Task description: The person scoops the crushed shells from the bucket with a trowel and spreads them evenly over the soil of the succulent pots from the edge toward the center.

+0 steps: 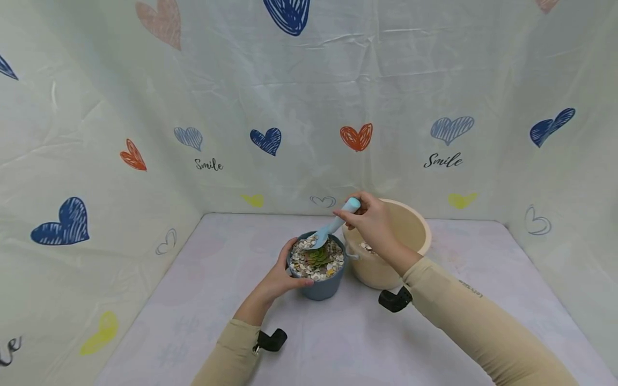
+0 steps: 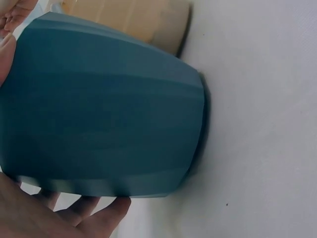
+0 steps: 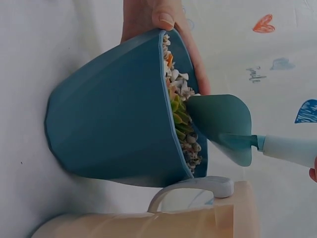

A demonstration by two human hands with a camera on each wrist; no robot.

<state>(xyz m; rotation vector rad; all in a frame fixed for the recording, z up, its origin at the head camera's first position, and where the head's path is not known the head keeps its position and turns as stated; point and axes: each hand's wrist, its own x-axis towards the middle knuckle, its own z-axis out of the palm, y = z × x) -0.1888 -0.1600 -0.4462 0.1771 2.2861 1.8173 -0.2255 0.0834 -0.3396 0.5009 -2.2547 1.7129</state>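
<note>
A blue flowerpot [image 2: 104, 109] stands on the table, filled with pale pebbles [image 1: 333, 264] around a green succulent [image 1: 317, 257]. My left hand [image 1: 279, 280] grips the pot from its left side, thumb at the near rim and fingers round the far side. In my right hand [image 1: 372, 222] is the handle of a light blue hand trowel [image 3: 223, 126]. Its blade slants down over the pot's mouth, close to the succulent and pebbles. In the right wrist view only a bit of the right hand's fingers shows.
Just right of the pot is a larger cream bucket [image 1: 420, 236] with a pale handle [image 3: 198, 184] and some pebbles [image 1: 368, 247] inside. The right forearm passes in front of it. A white curtain printed with hearts [image 1: 356, 138] hangs behind the pale-covered table [image 1: 212, 268].
</note>
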